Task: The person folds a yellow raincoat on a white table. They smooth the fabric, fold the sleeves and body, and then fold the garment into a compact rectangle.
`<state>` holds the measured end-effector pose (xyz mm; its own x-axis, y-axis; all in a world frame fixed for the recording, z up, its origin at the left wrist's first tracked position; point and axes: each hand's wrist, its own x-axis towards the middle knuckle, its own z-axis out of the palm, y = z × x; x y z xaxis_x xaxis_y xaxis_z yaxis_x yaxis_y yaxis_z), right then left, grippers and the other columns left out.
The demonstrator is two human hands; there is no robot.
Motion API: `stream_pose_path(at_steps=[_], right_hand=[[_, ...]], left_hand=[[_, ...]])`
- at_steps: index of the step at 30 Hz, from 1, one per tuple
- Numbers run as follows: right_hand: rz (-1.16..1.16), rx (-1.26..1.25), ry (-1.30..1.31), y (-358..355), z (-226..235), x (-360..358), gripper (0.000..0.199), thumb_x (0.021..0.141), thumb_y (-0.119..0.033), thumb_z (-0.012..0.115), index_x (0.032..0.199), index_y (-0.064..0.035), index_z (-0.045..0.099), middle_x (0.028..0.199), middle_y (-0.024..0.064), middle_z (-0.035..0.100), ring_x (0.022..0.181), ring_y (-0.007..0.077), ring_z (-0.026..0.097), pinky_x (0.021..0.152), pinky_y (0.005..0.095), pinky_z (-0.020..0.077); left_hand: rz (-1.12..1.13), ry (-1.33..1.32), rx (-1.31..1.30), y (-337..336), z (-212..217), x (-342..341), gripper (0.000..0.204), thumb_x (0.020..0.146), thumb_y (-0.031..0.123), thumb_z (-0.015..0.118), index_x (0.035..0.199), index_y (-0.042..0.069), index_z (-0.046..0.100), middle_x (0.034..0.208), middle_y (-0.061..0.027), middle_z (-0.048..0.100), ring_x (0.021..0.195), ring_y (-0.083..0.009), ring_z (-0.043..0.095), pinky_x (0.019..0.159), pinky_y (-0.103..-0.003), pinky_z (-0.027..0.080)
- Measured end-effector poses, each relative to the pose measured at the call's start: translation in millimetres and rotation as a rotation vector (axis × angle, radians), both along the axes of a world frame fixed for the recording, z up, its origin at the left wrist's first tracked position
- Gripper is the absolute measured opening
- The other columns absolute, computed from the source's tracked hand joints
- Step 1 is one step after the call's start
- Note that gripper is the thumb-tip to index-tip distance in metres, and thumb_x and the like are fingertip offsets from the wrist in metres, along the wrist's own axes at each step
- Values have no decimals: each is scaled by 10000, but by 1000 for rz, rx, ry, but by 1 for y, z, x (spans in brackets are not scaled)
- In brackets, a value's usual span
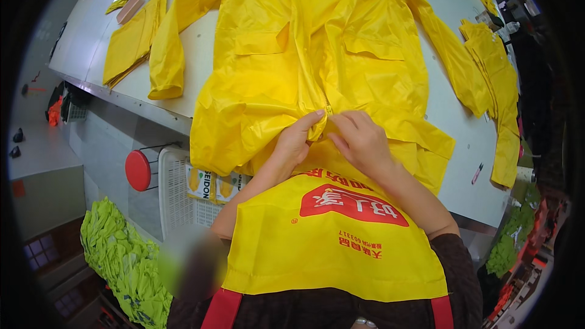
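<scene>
pinching zipper (327,109) of yellow raincoat (304,55): left hand (298,140), right hand (362,140) fingers closed.

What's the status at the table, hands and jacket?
Left hand and right hand both pinching the zipper at the hem. Yellow jacket spread flat on the table, front up. Nothing in the way.

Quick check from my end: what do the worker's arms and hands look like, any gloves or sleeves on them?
No gloves: the left hand and right hand are bare, forearms uncovered. A dark brown sleeve is pushed up past the right elbow. No rings or watch visible.
</scene>
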<state>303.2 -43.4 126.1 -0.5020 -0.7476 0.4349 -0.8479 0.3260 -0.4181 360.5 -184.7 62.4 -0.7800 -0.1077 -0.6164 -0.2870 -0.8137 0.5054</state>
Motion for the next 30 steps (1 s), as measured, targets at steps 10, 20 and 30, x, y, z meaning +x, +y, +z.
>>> stream_pose_path(at_steps=[10, 20, 30], right_hand=[[45, 258, 89, -29, -40, -60, 144, 755, -86, 601, 889, -39, 574, 780, 108, 594, 721, 269, 587, 586, 356, 482], [-689, 384, 250, 142, -99, -229, 328, 695, -221, 685, 987, -74, 653, 1267, 233, 438, 1170, 409, 389, 998, 452, 308], [-996, 1031, -180, 283, -130, -283, 211, 801, -107, 511, 973, -86, 631, 1143, 147, 559, 1100, 289, 509, 954, 480, 340]], left_hand=[[-29, -142, -32, 1, 5, 12, 226, 777, 140, 682, 968, 93, 571, 853, 1, 599, 721, -98, 533, 459, -235, 347], [-71, -69, -898, -23, -62, 40, 541, 757, 251, 710, 1165, -41, 508, 1160, -101, 558, 1049, -182, 514, 918, -271, 387], [-206, -90, -895, -93, -115, 33, 635, 801, 410, 622, 1240, -20, 461, 1306, -116, 459, 1181, -224, 425, 987, -273, 320]])
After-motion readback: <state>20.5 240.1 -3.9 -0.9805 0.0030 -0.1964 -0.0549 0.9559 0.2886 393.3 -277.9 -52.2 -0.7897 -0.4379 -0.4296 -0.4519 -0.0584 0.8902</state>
